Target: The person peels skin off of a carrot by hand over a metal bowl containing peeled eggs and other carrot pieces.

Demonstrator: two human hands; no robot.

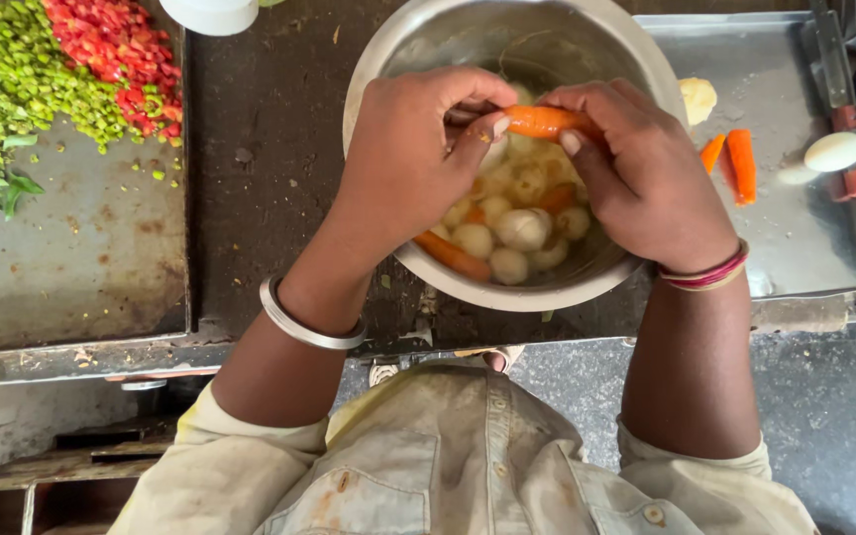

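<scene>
A: Item in hand?
B: One orange carrot [544,121], pinched between left hand [403,163] and right hand [646,178], both closed on it over the steel bowl [388,69].
A: Bowl contents?
B: Pale potatoes [522,228], more carrot pieces.
A: Step, by judgement?
B: Skinning the carrot by fingertip; next calls for a firm thumbnail grip.
A: Elsewhere on the tabletop [269,198]?
B: Chopped green and red vegetables [71,69].

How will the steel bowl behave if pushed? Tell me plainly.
The bowl would probably feel heavy, since it holds a pile of potatoes and carrots. With its rounded wall it may rock instead of sliding cleanly. Its smooth metal rim looks slippery. Both hands, left hand and right hand, hold a carrot above it, not the bowl.
</scene>
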